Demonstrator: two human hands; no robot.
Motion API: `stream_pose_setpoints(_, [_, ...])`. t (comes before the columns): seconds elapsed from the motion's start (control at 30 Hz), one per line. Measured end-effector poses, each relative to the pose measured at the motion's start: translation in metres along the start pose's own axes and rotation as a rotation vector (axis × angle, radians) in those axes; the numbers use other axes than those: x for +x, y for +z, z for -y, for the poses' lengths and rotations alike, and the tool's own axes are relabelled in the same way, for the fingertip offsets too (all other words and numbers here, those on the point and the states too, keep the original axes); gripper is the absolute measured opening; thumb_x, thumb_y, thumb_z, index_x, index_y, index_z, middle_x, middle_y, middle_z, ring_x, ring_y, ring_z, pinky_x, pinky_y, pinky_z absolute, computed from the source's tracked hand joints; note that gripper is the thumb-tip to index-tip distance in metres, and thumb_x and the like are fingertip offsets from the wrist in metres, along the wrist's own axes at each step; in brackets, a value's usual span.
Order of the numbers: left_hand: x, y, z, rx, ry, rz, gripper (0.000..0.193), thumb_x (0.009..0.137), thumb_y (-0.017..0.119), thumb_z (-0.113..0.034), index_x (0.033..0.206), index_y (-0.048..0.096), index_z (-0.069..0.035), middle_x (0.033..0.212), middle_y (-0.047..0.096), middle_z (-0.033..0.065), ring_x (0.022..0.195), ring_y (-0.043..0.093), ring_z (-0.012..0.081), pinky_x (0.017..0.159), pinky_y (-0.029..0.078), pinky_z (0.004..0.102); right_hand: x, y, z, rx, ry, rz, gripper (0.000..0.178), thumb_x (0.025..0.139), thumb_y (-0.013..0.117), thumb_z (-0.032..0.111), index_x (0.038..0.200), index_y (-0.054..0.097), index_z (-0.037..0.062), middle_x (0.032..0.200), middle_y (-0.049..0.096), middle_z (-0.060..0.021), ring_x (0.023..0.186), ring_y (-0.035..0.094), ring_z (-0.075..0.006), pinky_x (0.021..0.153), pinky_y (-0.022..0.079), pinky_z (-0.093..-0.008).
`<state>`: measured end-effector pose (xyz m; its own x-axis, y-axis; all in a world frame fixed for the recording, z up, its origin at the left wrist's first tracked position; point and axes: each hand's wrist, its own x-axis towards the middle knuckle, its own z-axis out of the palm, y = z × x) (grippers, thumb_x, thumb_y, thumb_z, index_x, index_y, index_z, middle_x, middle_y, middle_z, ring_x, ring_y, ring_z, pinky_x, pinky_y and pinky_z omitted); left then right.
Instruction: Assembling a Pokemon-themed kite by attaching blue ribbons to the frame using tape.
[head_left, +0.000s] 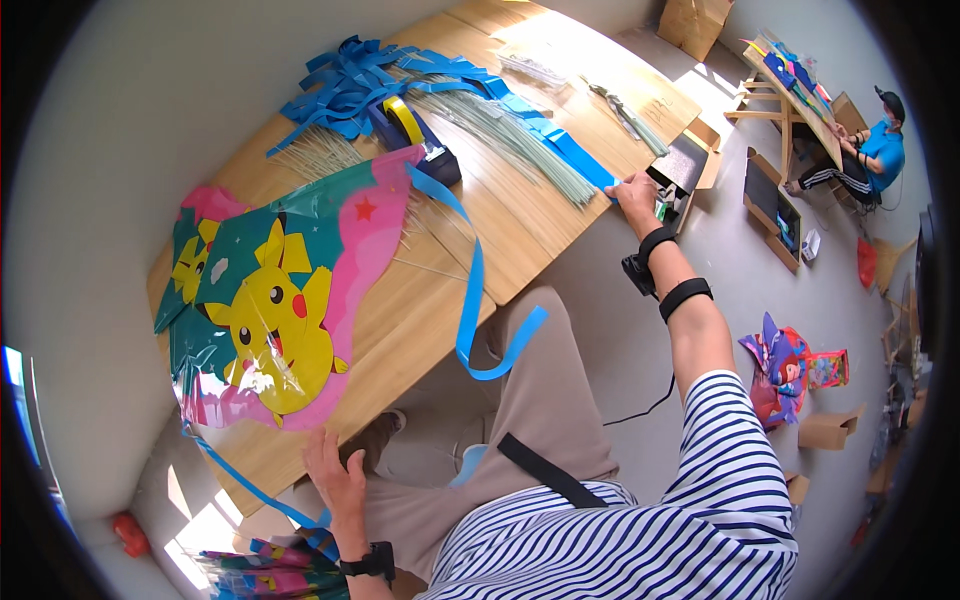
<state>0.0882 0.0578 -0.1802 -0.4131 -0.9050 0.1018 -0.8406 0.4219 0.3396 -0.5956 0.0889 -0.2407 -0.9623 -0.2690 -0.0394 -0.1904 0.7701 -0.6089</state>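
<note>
My right hand point(637, 200) reaches to the table's right edge, fingers pinched on the end of a blue ribbon strip point(575, 155). My left hand point(338, 480) hangs just off the near table edge, fingers apart, holding nothing. Beside it on the table lies a kite-like plastic sheet point(365, 260), green and pink with yellow cartoon figures. One blue ribbon tail point(474, 290) curls from its upper right corner over the table edge. Another blue ribbon point(250, 482) trails from its lower left corner, down past my left wrist.
On the wooden table point(400, 330) are a heap of blue strips point(345, 85), a tape dispenser point(410, 130) with yellow tape, and thin pale rods point(510, 135). An open box point(685, 165) stands by my right hand. Another person point(880, 145) sits at a far table.
</note>
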Motion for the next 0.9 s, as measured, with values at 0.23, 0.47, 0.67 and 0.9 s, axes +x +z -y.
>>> stream_pose_setpoints(0.23, [0.001,0.0,-0.008,0.006,0.005,0.021,0.05,0.076,0.078,-0.012,0.121,0.061,0.001,0.136,0.055,0.0232,0.129,0.048,0.0409,0.114,0.03,0.0569,0.017,-0.001,0.004,0.226,0.021,0.037,0.023,0.073,0.083,0.019,0.076,0.073,-0.0009,0.07,0.072,-0.016,0.065,0.072,-0.024,0.069,0.057,-0.0376])
stream_pose_setpoints(0.47, [0.003,0.005,-0.01,0.016,0.038,0.026,0.049,0.076,0.077,-0.012,0.121,0.061,0.001,0.136,0.056,0.0224,0.13,0.049,0.0398,0.115,0.03,0.0566,0.019,-0.011,0.032,0.416,0.045,0.163,0.026,0.085,0.077,0.023,0.078,0.073,-0.0018,0.064,0.07,-0.0122,0.049,0.065,-0.0168,0.046,0.051,-0.0288])
stream_pose_setpoints(0.67, [0.003,0.002,-0.019,-0.012,0.01,0.051,0.048,0.077,0.077,-0.012,0.12,0.062,0.0,0.135,0.056,0.0218,0.13,0.049,0.039,0.115,0.029,0.0556,0.035,-0.005,0.021,0.04,-0.175,0.044,0.031,0.089,0.071,0.032,0.085,0.076,0.0015,0.069,0.07,-0.014,0.062,0.067,-0.0237,0.062,0.054,-0.0367])
stream_pose_setpoints(0.9, [0.0,0.001,-0.016,-0.015,0.019,0.015,0.047,0.076,0.077,-0.01,0.119,0.062,0.001,0.132,0.057,0.0213,0.128,0.05,0.039,0.115,0.03,0.0545,0.042,-0.035,0.063,0.145,-0.147,0.088,0.026,0.086,0.073,0.031,0.09,0.077,0.0049,0.093,0.076,-0.0126,0.085,0.07,-0.0218,0.076,0.052,-0.0385])
